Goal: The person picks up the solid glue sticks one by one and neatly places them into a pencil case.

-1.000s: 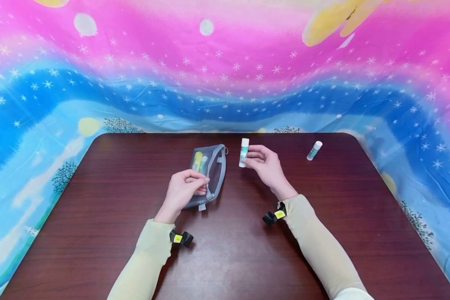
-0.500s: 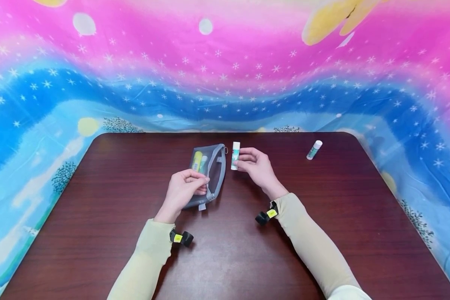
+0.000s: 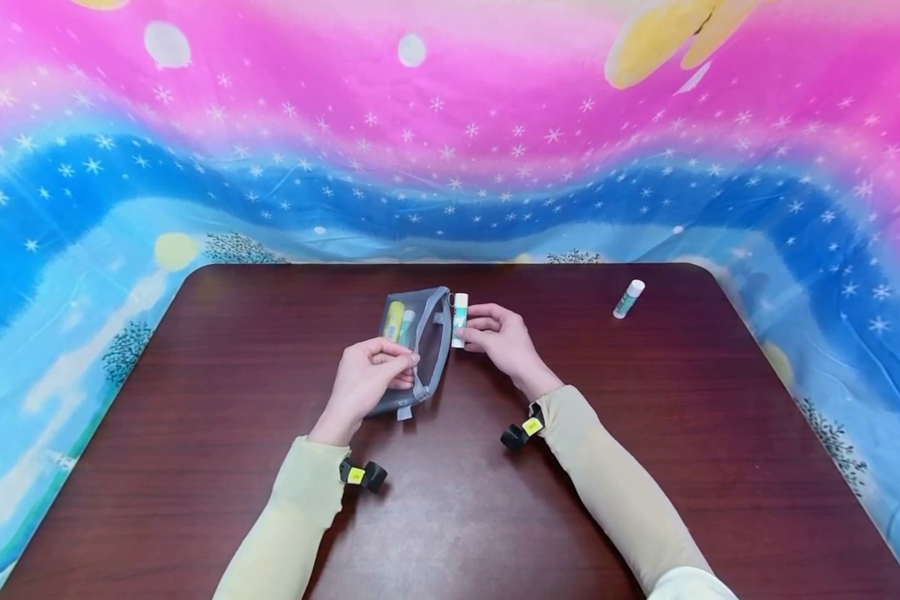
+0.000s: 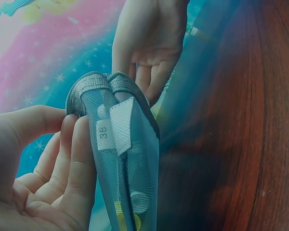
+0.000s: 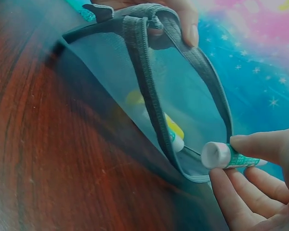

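Note:
A grey mesh zip pouch [image 3: 433, 354] stands unzipped on the table, its mouth toward the right. My left hand [image 3: 371, 375] pinches the near edge of that mouth between thumb and fingers. Through the mesh show a yellow glue stick [image 3: 394, 321] and a green-and-white glue stick [image 5: 175, 139]. My right hand [image 3: 504, 337] pinches another green-and-white glue stick [image 3: 459, 321], held upright in the head view right at the pouch's opening. In the right wrist view, this held glue stick [image 5: 226, 155] overlaps the zip edge at the mouth.
One more green-and-white glue stick [image 3: 629, 299] stands toward the back right of the brown wooden table [image 3: 435, 517]. A patterned pink-and-blue cloth [image 3: 450, 150] hangs behind the table and along its sides.
My right hand has moved left and slightly nearer with the glue stick, bringing it to the pouch's mouth. My left hand and the pouch have stayed in place.

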`<state>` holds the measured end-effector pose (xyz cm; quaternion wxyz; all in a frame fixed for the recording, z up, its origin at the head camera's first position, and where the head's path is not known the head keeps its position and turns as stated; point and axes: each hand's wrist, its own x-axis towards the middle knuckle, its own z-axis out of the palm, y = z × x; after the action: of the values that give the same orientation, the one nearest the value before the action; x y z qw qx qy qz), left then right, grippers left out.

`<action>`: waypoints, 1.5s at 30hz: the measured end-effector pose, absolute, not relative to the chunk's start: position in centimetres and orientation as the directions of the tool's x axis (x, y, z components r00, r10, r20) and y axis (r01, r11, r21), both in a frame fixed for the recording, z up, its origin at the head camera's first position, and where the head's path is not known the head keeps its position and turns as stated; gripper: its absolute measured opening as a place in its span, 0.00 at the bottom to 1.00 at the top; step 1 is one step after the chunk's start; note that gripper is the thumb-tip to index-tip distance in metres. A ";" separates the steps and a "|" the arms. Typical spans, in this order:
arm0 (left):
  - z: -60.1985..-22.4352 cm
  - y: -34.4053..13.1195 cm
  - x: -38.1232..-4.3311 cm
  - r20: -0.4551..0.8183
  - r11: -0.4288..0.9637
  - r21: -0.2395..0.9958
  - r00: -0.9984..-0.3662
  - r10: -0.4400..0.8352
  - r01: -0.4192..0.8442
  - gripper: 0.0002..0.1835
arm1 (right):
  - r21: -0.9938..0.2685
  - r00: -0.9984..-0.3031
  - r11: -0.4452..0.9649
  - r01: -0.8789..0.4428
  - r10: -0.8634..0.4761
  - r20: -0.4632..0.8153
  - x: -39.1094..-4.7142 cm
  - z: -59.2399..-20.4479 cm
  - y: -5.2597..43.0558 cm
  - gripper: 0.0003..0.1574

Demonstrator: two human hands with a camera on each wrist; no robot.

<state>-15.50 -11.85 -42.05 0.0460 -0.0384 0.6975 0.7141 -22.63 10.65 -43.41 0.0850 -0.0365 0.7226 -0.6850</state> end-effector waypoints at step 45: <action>-42.2 -11.9 -15.6 -0.121 -0.014 0.993 -0.993 0.010 -0.121 0.09 | -0.986 -0.970 0.063 0.154 -0.183 -0.163 -22.4 -44.4 8.9 0.32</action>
<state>-15.58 -11.88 -42.18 0.0462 -0.0397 0.7006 0.7109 -22.43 8.94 -44.44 0.1229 -0.0101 0.7186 -0.6844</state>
